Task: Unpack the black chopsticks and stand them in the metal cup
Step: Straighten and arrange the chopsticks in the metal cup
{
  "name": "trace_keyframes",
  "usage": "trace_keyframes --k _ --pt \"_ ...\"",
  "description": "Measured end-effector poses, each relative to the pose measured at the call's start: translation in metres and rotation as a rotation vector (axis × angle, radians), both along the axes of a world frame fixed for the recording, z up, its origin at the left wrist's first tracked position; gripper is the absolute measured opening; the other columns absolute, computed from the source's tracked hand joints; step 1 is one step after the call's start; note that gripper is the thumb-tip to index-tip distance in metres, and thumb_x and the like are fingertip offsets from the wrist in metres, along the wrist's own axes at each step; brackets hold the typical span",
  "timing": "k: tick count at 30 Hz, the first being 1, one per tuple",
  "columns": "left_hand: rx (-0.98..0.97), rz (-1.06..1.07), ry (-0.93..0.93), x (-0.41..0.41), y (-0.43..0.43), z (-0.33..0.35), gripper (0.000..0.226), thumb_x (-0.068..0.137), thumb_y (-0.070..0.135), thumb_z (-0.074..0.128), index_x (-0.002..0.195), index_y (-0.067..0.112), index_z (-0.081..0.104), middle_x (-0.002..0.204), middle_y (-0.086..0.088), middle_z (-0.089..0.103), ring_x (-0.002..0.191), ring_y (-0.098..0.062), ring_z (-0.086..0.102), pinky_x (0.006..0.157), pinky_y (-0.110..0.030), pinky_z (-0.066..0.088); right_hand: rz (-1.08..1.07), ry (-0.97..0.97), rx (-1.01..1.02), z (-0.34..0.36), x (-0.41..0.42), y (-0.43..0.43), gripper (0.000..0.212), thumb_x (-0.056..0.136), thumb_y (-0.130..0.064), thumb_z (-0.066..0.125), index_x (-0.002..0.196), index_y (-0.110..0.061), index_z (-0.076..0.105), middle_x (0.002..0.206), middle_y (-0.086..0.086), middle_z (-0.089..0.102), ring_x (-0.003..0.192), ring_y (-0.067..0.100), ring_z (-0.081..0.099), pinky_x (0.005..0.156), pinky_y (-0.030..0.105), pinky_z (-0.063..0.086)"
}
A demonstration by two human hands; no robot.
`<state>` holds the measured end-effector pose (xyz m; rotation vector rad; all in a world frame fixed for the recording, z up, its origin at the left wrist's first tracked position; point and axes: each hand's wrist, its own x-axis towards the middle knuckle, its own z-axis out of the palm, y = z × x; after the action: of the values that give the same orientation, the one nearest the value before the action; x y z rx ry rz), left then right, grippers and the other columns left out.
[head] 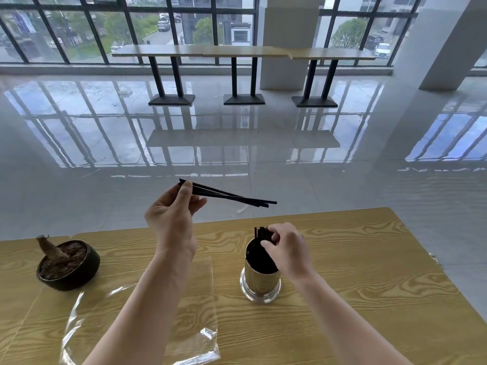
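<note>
1. Black chopsticks are split into two lots: a small bundle (pixel 232 197) is held up and behind the metal cup (pixel 261 276), and the rest (pixel 261 233) already stand inside the cup with their tops above its rim.
2. The left hand (pixel 171 219) pinches the thick ends of the loose bundle between thumb and fingers; the sticks fan out level, tips pointing over the cup. Before lowering, I would square the tips so none catches the rim.
3. The right hand (pixel 286 247) is curled over the cup's mouth with its fingertips closed on the tops of the standing sticks. It should press them to one side and leave a gap.
4. The bundle should be tipped upright above that gap, then slid down rather than dropped; the cup looks tall and narrow, so a knock could topple it.
5. The right hand should steady the cup until the sticks settle.
6. The clear wrapper (pixel 142 306) lies flat on the wooden table (pixel 369 285) to the near left of the cup, seemingly empty, so this looks like the last batch.
</note>
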<state>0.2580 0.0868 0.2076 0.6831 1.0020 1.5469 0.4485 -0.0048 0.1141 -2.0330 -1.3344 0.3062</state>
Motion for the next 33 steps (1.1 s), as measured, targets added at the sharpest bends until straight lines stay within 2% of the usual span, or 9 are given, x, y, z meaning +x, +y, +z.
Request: trace_keyframes --k 3,6,9,14,18,22,26,30,33 --pt "-0.064 -0.029 -0.114 0.0 0.0 -0.003 0.004 0.086 0.007 0.075 0.083 0.008 0.073 0.063 0.001 0.07 0.059 -0.011 0.068 0.064 -0.025 0.06 -0.021 0.072 0.104 0.012 0.0 -0.003 0.046 0.079 -0.014 0.084 0.121 -0.009 0.067 0.088 0.0 0.065 0.068 0.013 0.058 0.07 0.023 0.055" --pt "-0.173 -0.067 -0.269 0.005 -0.003 -0.007 0.008 0.086 0.005 0.074 0.079 0.007 0.071 0.062 0.0 0.071 0.06 -0.01 0.069 0.062 -0.024 0.06 0.054 0.652 0.123 0.031 -0.009 -0.007 0.054 0.076 -0.019 0.087 0.125 -0.012 0.065 0.091 0.006 0.071 0.059 0.013 0.063 0.065 0.021 0.056" --pt "-0.253 -0.091 -0.317 0.012 -0.009 -0.014 0.011 0.085 0.004 0.074 0.075 0.006 0.07 0.061 -0.002 0.071 0.058 -0.011 0.069 0.06 -0.025 0.06 0.172 1.147 0.146 0.05 -0.019 -0.005 0.068 0.068 -0.021 0.088 0.129 -0.011 0.059 0.095 0.008 0.068 0.069 0.017 0.065 0.071 0.029 0.056" --pt "-0.327 -0.063 -0.345 0.015 -0.018 -0.025 0.011 0.085 0.0 0.074 0.076 0.003 0.067 0.059 -0.004 0.068 0.053 -0.012 0.068 0.057 -0.025 0.06 0.202 1.377 0.381 0.074 -0.026 0.002 0.044 0.073 -0.025 0.083 0.107 -0.003 0.067 0.084 0.008 0.064 0.069 0.016 0.062 0.061 0.024 0.055" --pt "-0.389 -0.063 -0.387 0.015 -0.026 -0.035 0.012 0.086 -0.001 0.073 0.076 0.001 0.066 0.059 -0.006 0.067 0.053 -0.013 0.068 0.055 -0.025 0.06 0.077 1.363 0.492 0.08 -0.03 0.004 0.013 0.087 -0.025 0.073 0.091 -0.013 0.077 0.075 0.007 0.068 0.064 0.015 0.064 0.059 0.024 0.055" --pt "-0.461 -0.105 -0.416 0.021 -0.038 -0.046 0.009 0.086 0.0 0.072 0.079 0.0 0.066 0.063 -0.007 0.066 0.051 -0.013 0.068 0.054 -0.024 0.059 -0.047 1.257 0.542 0.081 -0.031 0.003 0.015 0.095 -0.019 0.068 0.085 -0.013 0.079 0.094 0.016 0.077 0.068 0.017 0.066 0.06 0.026 0.057" --pt "-0.489 -0.283 -0.403 0.024 -0.049 -0.056 0.008 0.085 0.006 0.073 0.085 -0.001 0.069 0.067 -0.01 0.068 0.056 -0.017 0.069 0.054 -0.027 0.06 -0.064 1.003 0.586 0.082 -0.018 -0.004 0.017 0.095 -0.017 0.068 0.081 -0.015 0.077 0.088 0.014 0.078 0.067 0.019 0.067 0.056 0.03 0.057" --pt "-0.393 -0.435 -0.175 0.019 -0.048 -0.07 0.019 0.087 0.017 0.075 0.097 0.003 0.07 0.074 -0.009 0.07 0.065 -0.021 0.069 0.061 -0.032 0.062 -0.046 0.728 0.605 0.092 0.015 -0.014 0.009 0.093 -0.019 0.07 0.089 -0.014 0.076 0.086 0.007 0.079 0.067 0.02 0.072 0.055 0.03 0.06" --pt "-0.284 -0.482 0.239 0.012 -0.049 -0.085 0.025 0.086 0.012 0.076 0.109 0.007 0.069 0.08 -0.01 0.071 0.065 -0.019 0.07 0.062 -0.032 0.061 -0.037 0.566 0.514 0.09 0.041 -0.022 0.007 0.092 -0.023 0.072 0.091 -0.018 0.076 0.086 -0.001 0.08 0.07 0.016 0.073 0.054 0.029 0.058"
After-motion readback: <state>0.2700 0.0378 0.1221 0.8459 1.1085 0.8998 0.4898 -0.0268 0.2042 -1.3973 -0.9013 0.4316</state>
